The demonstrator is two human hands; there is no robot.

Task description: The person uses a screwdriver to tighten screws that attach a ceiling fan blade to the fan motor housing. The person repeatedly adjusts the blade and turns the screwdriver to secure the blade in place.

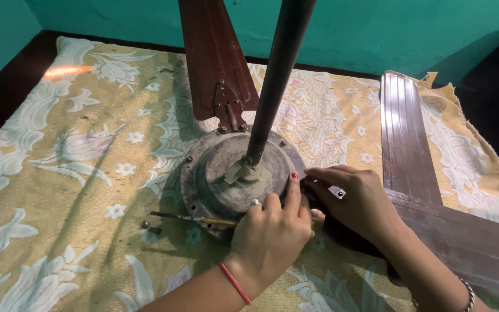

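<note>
A floral yellow-and-white bedsheet (59, 173) covers the surface, with a small dark screw (144, 224) lying loose on it at the left. Just right of the screw lies a thin screwdriver (194, 219), its tip pointing left and its handle end running under the left hand (270, 234). That hand rests on the near rim of the ceiling fan motor housing (226, 179), fingers curled and pressed against the metal, gripping nothing that I can make out. A brown blade (215, 63) is bolted to the housing's far side, and the dark downrod (275, 81) rises from its centre. The right hand (353, 199) sits just beside the left, fingertips pinched at the housing's right edge where another blade (463, 242) meets it. A loose blade (405, 138) lies behind.
</note>
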